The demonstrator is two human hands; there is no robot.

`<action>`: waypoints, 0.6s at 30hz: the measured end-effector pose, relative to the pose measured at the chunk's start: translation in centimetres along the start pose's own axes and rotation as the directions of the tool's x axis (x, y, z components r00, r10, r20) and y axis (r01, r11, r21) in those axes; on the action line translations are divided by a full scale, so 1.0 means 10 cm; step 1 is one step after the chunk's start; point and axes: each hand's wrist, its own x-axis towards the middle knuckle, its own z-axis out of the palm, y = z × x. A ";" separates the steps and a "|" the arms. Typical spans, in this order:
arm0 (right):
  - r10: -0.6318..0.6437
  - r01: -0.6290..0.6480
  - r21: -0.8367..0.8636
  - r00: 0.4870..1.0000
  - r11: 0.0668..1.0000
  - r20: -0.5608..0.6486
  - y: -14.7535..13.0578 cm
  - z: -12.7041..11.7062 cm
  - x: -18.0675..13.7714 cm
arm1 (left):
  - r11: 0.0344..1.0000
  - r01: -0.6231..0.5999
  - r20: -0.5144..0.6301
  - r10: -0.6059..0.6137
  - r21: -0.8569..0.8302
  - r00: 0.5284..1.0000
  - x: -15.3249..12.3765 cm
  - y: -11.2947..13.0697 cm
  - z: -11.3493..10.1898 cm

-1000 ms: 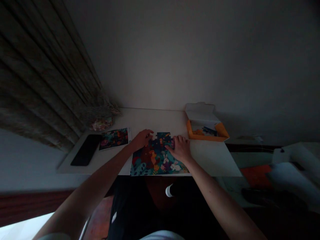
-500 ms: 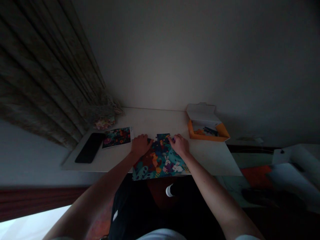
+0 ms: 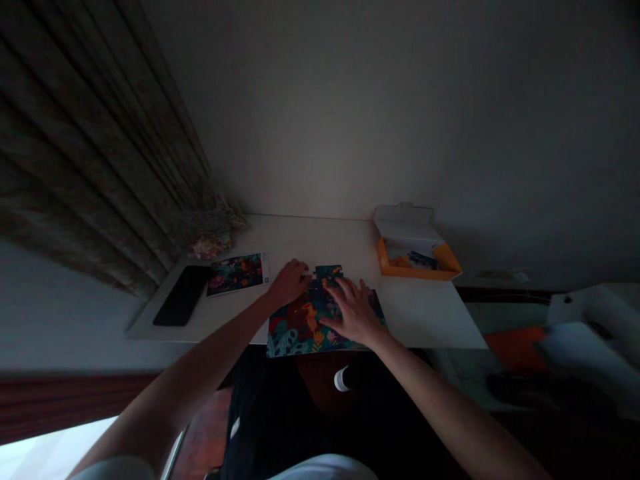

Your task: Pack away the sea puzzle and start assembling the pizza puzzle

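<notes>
A partly assembled jigsaw puzzle [image 3: 295,337] with dark, colourful animals and plants lies at the table's front edge, its near side slightly overhanging. An upper section of joined pieces [image 3: 329,272] stands out past the rest at the far side. Over the right half, my right hand [image 3: 354,312] is spread with fingers apart, palm down, covering part of the picture. My left hand [image 3: 289,287] rests at the puzzle's upper left corner, fingers slightly bent and apart from the thumb. Nothing shows in either hand, though the left fingertips are dim.
Left of the puzzle lie a printed picture sheet [image 3: 237,273] and a black flat phone-like slab [image 3: 183,297]. A wrapped bouquet [image 3: 207,243] is by the curtain [image 3: 90,133]. An orange box [image 3: 415,272] with its lid up holds loose pieces on the white table [image 3: 430,313].
My right hand has moved down and spread from the upper section onto the puzzle's right half. My left hand has shifted slightly up and right, its fingers loosening.
</notes>
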 end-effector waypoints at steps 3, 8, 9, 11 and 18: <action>-0.175 0.169 0.061 0.978 0.984 0.109 -0.10 0.05 -0.20 | 0.994 -0.108 -0.061 0.109 0.017 0.992 -0.24 -0.07 0.12; -0.223 0.207 0.105 0.958 0.973 0.181 -0.10 0.07 -0.24 | 0.985 -0.161 0.002 0.162 0.063 0.987 -0.60 -0.23 0.11; -0.216 0.198 0.112 0.959 0.974 0.184 -0.09 0.06 -0.21 | 0.980 -0.193 0.045 0.191 0.056 0.981 -0.66 -0.27 0.08; -0.211 0.189 0.127 0.958 0.974 0.194 -0.05 0.04 -0.15 | 0.960 -0.278 0.141 0.272 0.022 0.952 -0.76 -0.33 -0.01; -0.206 0.189 0.097 0.958 0.977 0.202 0.10 0.07 0.02 | 0.904 -0.427 0.308 0.400 0.021 0.863 -0.97 -0.34 -0.18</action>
